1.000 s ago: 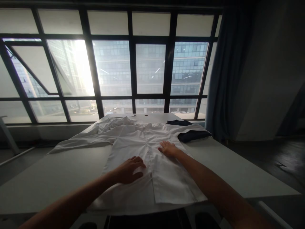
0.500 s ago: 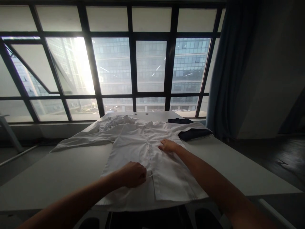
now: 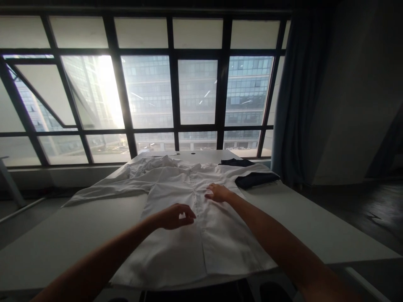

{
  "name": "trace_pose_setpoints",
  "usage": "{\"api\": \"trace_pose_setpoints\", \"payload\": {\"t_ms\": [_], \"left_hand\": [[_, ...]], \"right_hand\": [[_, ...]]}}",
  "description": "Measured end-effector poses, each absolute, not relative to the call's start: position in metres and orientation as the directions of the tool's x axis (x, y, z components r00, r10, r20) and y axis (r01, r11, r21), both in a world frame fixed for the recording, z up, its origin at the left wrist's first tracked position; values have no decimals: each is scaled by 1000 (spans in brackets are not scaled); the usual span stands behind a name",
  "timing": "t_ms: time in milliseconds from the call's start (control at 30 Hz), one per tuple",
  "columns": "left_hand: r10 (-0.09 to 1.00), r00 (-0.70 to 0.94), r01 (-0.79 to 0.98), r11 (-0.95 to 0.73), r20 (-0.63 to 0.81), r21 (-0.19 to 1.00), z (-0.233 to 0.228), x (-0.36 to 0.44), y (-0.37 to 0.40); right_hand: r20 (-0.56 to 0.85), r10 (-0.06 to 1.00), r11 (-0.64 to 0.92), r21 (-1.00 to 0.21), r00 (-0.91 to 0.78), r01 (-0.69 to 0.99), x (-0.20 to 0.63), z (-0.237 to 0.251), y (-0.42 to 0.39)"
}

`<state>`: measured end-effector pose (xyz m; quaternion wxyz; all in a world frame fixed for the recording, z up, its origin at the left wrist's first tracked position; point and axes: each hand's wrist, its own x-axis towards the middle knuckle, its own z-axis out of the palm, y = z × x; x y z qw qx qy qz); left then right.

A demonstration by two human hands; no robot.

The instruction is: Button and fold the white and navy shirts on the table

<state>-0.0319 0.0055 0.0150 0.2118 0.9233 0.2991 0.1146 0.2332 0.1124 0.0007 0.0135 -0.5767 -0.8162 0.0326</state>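
Observation:
A white long-sleeved shirt (image 3: 170, 251) lies spread over the table, its front opening running down the middle and its hem at the near edge. My left hand (image 3: 179, 216) is over the front left of the opening, with fingers curved and a gap between thumb and fingers; nothing shows in it. Farther up, my right hand (image 3: 218, 193) rests on the right front panel near the opening, its fingers apart. One sleeve stretches out to the left, the other to the right across a dark blue cloth (image 3: 256, 179).
The white table (image 3: 315, 226) reaches back towards a wide window wall (image 3: 174, 92). More crumpled white cloth (image 3: 151, 162) lies at the back left. A blue curtain (image 3: 296, 109) hangs on the right. Dark shapes stand below the near table edge.
My left hand has moved up and away from the hem, and its closed fingers have loosened. The lower left front now lies flatter and wider. My right hand has shifted slightly left.

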Motion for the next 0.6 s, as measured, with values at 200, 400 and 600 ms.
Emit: {"api": "trace_pose_setpoints", "payload": {"t_ms": [200, 400, 600], "left_hand": [[818, 568, 797, -575, 97, 184, -28, -56, 56], [798, 602, 794, -598, -12, 106, -21, -54, 70], [879, 428, 896, -443, 211, 29, -7, -58, 163]], "right_hand": [[15, 905, 422, -143, -425, 895, 209, -15, 105], [-134, 857, 477, -157, -497, 865, 205, 11, 122], [50, 918, 396, -134, -393, 908, 193, 25, 186]]}}
